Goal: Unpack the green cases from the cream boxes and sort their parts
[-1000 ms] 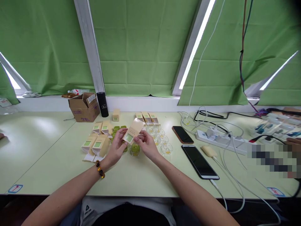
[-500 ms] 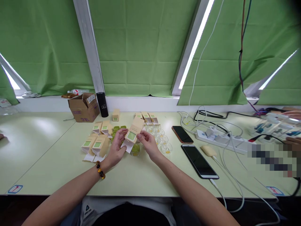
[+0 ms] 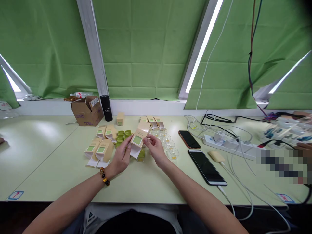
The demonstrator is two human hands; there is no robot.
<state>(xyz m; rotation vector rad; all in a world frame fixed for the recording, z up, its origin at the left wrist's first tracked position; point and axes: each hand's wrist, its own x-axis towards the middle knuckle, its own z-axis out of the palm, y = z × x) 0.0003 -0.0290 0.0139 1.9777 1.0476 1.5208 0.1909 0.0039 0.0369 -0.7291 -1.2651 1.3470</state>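
Small carton [image 3: 137, 140] between both hands' fingers [image 3: 147, 140]

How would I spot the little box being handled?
Start at the pale green table, mid-front. Among tan cartons, one small tan box with a green square label is held up off the table between the left hand and right hand, white flap hanging open.

One head-worn view, looking forward and down over the table [image 3: 151, 188] (from close range) toward green curtains [image 3: 146, 48]
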